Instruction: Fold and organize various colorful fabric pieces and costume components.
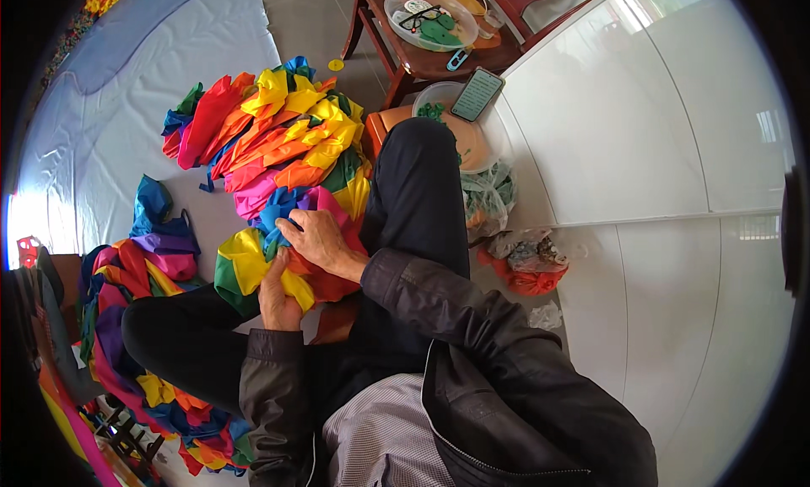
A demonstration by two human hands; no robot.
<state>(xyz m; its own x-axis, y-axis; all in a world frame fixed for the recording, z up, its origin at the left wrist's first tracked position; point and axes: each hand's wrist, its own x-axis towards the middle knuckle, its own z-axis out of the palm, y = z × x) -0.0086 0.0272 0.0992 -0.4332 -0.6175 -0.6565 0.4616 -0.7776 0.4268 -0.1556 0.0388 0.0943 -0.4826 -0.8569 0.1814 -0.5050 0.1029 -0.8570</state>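
Between my knees lies a rainbow-striped cloth (246, 259), thin and smooth, bunched in blue, yellow, green, purple and red. My left hand (277, 294) pinches its yellow and blue part from below. Just above, my right hand (316, 240) grips a gathered blue fold, its fingers closed and close to the left thumb. What lies inside the fold is hidden. Beyond my hands spreads a large heap of the same rainbow fabric (287, 137), touching the piece I hold. Another rainbow heap (160, 259) hangs past my left knee and runs down beside my leg.
A pale sheet (160, 65) stretches away at the far left. On a dark wooden chair (422, 61) sits a clear tub (392, 18) with glasses and green pieces. A phone (477, 94) leans over another tub (489, 149). Plastic bags (527, 263) lie by the white cabinet (616, 107).
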